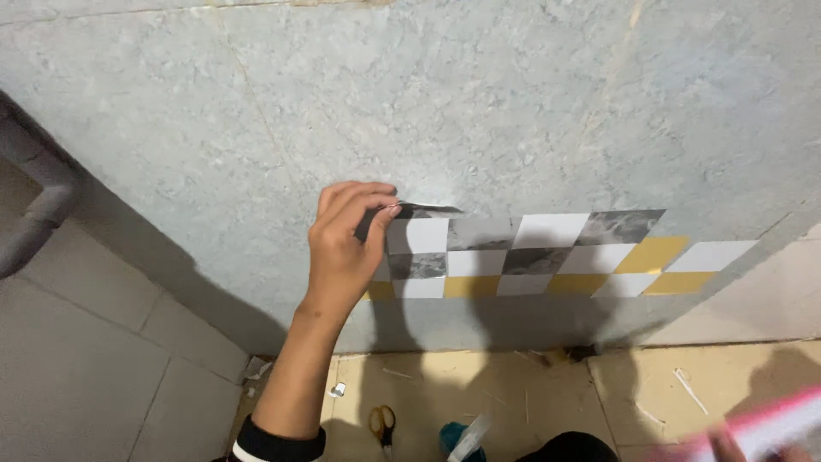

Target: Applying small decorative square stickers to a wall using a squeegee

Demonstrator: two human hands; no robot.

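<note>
Grey-green mottled plaster wall (479, 94) fills most of the view, with a thin crack running down its left half and a dark shadow falling across its lower part. Below it lies a yellowish tiled floor (513, 385), scattered with small pale scraps, and to the left stands a side wall of pale beige tiles (77, 359) with a grey pipe (38, 205) bending across its upper corner. Stuck on the plaster wall is a long patterned sheet of white, grey marbled and yellow squares (547, 255), running from the middle of the view out to the right; its top left corner is lifted off the wall and shows a dark underside. The left hand (346, 248) reaches up from a bare forearm with a black and white striped cuff, its fingers (363, 198) curled over and pinched shut on that lifted top left corner, the thumb tucked behind the edge. At the bottom right corner the right hand (727, 445) is only partly in view and blurred, beside a blurred pink and white flat object (770, 428); whether it grips this cannot be told. On the floor near the forearm lie yellow-handled scissors (382, 423), and just right of them a teal object (453, 438) with a pale strip across it.
</note>
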